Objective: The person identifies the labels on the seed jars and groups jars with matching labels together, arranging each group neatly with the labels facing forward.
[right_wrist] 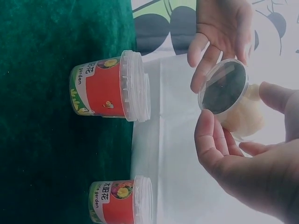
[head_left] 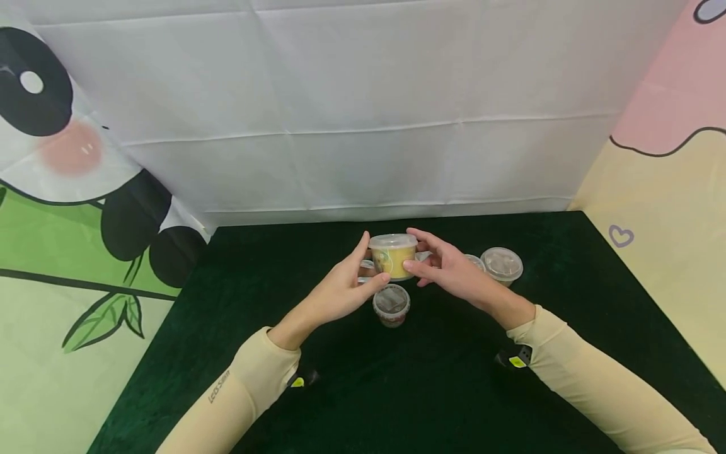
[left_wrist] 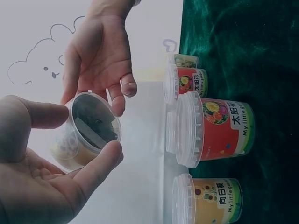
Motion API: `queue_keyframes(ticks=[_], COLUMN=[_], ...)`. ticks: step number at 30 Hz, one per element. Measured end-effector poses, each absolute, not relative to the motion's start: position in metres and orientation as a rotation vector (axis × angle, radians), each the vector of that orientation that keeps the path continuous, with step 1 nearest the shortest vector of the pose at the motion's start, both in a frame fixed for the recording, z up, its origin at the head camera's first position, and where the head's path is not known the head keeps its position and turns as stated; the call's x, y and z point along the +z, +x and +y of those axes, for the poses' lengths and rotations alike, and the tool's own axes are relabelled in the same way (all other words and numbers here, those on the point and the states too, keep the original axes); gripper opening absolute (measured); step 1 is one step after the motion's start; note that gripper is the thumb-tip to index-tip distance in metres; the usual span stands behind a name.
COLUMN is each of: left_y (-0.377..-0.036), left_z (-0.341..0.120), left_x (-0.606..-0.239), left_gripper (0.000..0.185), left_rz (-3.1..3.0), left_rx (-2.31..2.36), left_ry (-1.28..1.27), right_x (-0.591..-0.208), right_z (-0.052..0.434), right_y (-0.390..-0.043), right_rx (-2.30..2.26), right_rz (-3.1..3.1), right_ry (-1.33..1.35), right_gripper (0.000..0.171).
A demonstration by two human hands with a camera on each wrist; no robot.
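A: Two hands on one yellow cup (head_left: pixel 393 256), lifted above the green cloth (head_left: pixel 431 391). Left hand (head_left: pixel 340 293) pinches it, thumb on the near wall, forefinger up the far side by the lid. Right hand (head_left: pixel 448 268) meets it from the other side, fingers loosely curved, tips on the wall and rim.

B: Is the right hand clamped?

A: Lighter than the left; in the left wrist view its fingertips only brush the rim. Both hands equally near, cup dead between them.

B: Axis?

A: Upright from the head view, clear lid on top. Dark fill shows through the lid in both wrist views.

B: Outward from the grip?

A: Directly below and toward the person, a red cup (head_left: pixel 391 304) stands on the cloth, lid on. Behind the right hand, a second lidded cup (head_left: pixel 501 264), another half hidden beside it. Left wrist view shows a row on the cloth: large red-label cup (left_wrist: pixel 215 129), yellow-label cup (left_wrist: pixel 210 199), smaller red-label one (left_wrist: pixel 185 82). All lidded, contents not readable.

B: Beyond?

A: White backdrop (head_left: pixel 363 113), panda print at left.
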State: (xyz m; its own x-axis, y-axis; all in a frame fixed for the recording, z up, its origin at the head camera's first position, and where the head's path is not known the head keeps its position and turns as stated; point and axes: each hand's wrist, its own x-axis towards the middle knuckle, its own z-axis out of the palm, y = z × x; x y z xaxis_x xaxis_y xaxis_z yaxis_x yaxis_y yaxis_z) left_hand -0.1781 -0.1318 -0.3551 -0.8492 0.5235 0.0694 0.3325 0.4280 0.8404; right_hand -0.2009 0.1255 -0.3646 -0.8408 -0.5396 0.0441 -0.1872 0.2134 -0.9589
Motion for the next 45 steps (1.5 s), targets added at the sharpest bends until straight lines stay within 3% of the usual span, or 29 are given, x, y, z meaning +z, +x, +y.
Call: queue_keyframes(ticks=[23, 45], left_y=[-0.181, -0.177], left_z=[-0.146, -0.153], left_x=[-0.366, -0.364], left_gripper=[0.085, 0.084], left_rz=[2.413, 2.448], left_rx=[1.439, 1.417], left_ry=[0.745, 0.764], right_x=[-0.379, -0.376], right_z=[0.113, 0.108], right_y=[-0.197, -0.195], right_rx=[-1.698, -1.73], right_rz=[2.242, 2.127], right_ry=[-0.783, -0.717], right_gripper=[0.071, 0.072])
